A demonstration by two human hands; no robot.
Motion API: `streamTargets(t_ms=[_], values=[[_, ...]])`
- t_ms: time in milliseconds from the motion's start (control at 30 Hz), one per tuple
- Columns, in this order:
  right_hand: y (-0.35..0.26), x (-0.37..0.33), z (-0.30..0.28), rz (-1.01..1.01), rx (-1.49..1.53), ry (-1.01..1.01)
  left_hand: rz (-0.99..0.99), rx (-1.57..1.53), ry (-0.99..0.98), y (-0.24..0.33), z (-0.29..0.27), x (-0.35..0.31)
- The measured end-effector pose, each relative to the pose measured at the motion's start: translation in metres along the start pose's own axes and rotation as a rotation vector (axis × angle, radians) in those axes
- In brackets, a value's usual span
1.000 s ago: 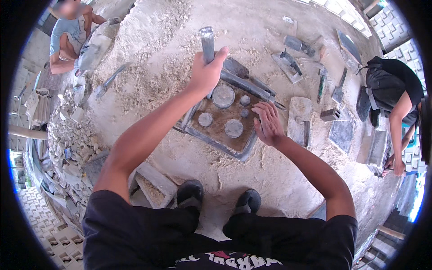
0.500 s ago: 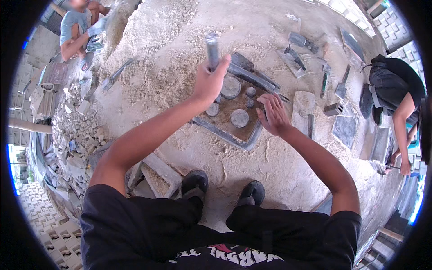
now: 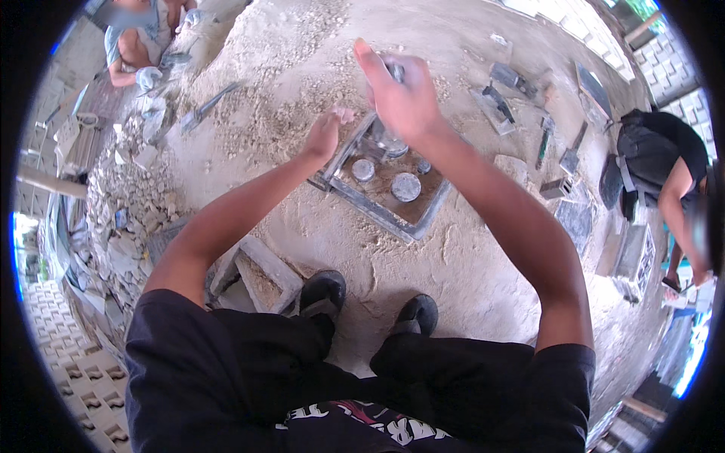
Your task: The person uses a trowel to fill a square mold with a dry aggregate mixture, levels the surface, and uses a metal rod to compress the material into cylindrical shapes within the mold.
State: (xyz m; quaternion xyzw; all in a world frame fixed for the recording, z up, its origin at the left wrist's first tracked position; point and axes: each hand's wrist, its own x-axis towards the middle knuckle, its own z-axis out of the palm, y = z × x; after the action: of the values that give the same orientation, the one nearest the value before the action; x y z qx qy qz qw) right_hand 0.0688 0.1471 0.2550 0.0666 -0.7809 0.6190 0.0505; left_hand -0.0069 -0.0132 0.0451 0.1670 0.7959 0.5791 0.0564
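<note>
A dark grey square frame lies on the dusty ground in front of me. Inside it sit several round grey discs of differing sizes on a brown bed. My right hand is raised over the frame's far side, closed around a grey metal cylinder whose end shows between the fingers; most of it is hidden. Beside the far left edge of the frame is my left hand, somewhat blurred, its fingers reaching out with nothing visible in them. My right hand and forearm cover the frame's far right part.
Loose pale sand spreads beyond the frame; rubble lies left. A trowel rests on the sand. Several tools and a hollow metal block are at right. One person crouches far left, another bends at right. A grey box-like frame is near my foot.
The cylinder has passed from my left hand to my right. My right hand rose from the frame's right side; my left moved down and left to its far left edge.
</note>
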Motion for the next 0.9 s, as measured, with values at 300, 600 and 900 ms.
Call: streamTargets(t_ms=[300, 600, 900], values=[[-0.002, -0.048, 0.005, -0.219, -0.016, -0.087, -0.134, 0.216, -0.135, -0.058, 0.036, -0.013], [0.015, -0.045, 0.015, -0.010, -0.027, 0.213, -0.112, 0.292, -0.086, -0.030, 0.034, -0.016], [0.011, -0.073, 0.004, 0.167, 0.054, 0.218, -0.043, 0.373, -0.093, -0.040, 0.037, -0.003]])
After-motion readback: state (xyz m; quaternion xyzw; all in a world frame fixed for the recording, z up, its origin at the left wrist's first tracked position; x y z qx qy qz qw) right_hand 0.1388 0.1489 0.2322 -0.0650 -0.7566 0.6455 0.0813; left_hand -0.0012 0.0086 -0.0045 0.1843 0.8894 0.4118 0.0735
